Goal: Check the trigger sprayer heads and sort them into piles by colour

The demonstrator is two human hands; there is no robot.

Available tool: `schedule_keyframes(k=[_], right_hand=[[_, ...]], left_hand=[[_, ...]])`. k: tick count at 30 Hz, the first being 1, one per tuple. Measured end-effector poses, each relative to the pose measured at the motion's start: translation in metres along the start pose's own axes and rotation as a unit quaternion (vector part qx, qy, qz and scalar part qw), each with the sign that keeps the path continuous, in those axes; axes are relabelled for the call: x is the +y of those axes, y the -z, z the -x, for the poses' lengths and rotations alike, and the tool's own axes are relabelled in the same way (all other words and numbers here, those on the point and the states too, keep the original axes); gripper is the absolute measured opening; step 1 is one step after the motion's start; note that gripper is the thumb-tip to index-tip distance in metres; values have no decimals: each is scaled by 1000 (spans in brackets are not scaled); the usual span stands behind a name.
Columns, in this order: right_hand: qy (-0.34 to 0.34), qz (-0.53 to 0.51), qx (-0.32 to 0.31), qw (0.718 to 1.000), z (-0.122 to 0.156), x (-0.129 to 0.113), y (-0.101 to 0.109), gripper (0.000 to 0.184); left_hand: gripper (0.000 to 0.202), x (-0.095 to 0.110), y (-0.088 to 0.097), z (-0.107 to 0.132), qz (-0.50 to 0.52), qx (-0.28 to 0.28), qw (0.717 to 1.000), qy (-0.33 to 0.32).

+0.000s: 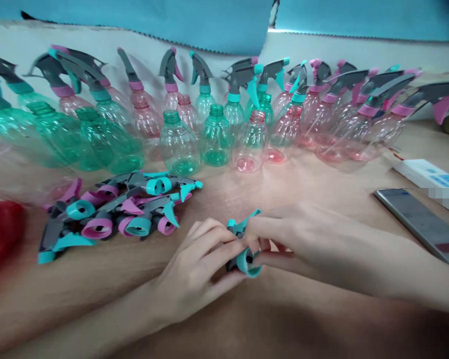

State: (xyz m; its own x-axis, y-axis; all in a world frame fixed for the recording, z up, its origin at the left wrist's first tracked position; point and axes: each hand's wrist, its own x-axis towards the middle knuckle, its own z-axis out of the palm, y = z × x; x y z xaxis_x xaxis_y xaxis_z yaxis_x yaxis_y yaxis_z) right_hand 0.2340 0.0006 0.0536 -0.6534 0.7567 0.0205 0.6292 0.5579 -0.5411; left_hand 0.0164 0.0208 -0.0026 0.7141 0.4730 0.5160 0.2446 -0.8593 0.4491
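Both my hands are closed on one grey and turquoise spray trigger head (249, 263) near the table's front edge. My left hand (198, 264) grips it from the left, thumb beneath by the turquoise collar. From the right, my right hand (288, 239) pinches it, with fingertips at the collar and body. The collar's opening faces toward me, and my fingers cover much of the grey body. To the left lies a heap of loose trigger heads (127, 204) with pink and turquoise collars.
Behind my hands stand several open-necked bottles, among them a green bottle (216, 134) and a pink bottle (250, 142). Further back are bottles with trigger heads fitted (234, 82). A phone (415, 219) and a white box (430, 179) lie right; something red (2, 232) is at left.
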Motion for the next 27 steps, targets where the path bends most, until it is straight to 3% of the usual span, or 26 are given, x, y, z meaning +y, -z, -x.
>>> schedule_keyframes(k=[4, 9, 16, 21, 27], right_hand=[[13, 52, -41, 998, -2, -1, 2, 10], [-7, 8, 6, 1000, 0, -2, -1, 8], [-81, -79, 107, 988, -5, -4, -23, 9], [-73, -12, 136, 988, -4, -5, -21, 9], [-53, 53, 115, 991, 2, -4, -20, 15]], left_hand=[[17, 1, 2, -3, -2, -20, 1000, 11], [17, -1, 2, -3, -8, -24, 1000, 17], [18, -5, 1, 0, -54, 0, 998, 14], [20, -5, 0, -4, -40, 12, 997, 60], [21, -4, -1, -3, -52, 11, 998, 38]])
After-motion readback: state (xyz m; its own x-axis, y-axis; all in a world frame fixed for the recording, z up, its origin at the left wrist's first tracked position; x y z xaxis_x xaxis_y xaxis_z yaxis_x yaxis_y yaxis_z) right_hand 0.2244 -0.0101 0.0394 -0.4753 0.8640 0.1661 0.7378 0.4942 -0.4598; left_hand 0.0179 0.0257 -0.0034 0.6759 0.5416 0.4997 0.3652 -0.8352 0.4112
